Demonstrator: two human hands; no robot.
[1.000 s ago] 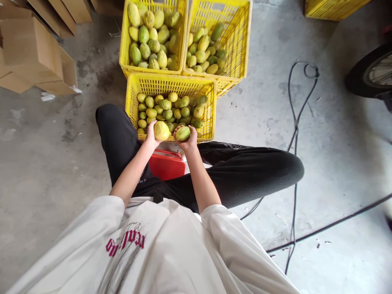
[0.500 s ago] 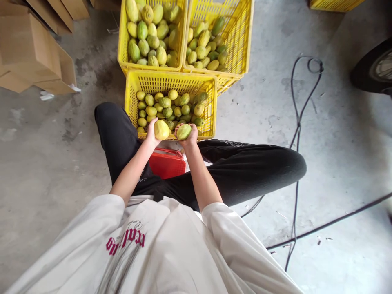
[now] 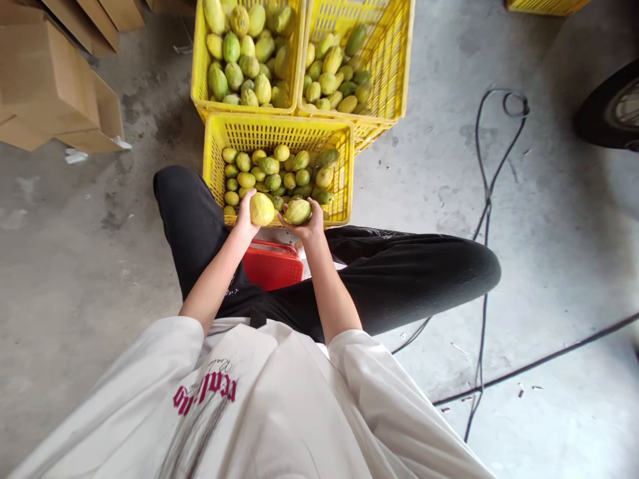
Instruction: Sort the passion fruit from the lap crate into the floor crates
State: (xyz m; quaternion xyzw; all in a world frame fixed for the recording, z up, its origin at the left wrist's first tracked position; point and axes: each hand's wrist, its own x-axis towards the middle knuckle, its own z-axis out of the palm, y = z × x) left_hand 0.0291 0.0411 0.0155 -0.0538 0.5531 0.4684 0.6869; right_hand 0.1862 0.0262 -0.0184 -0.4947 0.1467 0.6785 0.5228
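Observation:
My left hand (image 3: pixel 245 214) is closed around a pale yellow oval melon (image 3: pixel 262 209). Just beside it, my right hand (image 3: pixel 313 225) cups a greener, faintly striped melon (image 3: pixel 298 211), its fingers curled under the fruit. The two melons are apart, held side by side over the near edge of a yellow slatted crate (image 3: pixel 348 153). Inside that crate lie several smaller yellow-green melons (image 3: pixel 272 182), some hidden behind my hands.
Behind the near crate stand a left yellow crate (image 3: pixel 200 73) and a right yellow crate (image 3: pixel 392 66), both holding melons. A red plastic stool or bin (image 3: pixel 272 267) sits between my legs. Cardboard boxes (image 3: pixel 47 73) are at left; a black cable (image 3: pixel 486 199) and a wheel (image 3: pixel 612 110) at right.
My right hand has shifted slightly up and left, and its fingers have loosened and spread under the greener melon, which has turned a little. The left hand barely moved.

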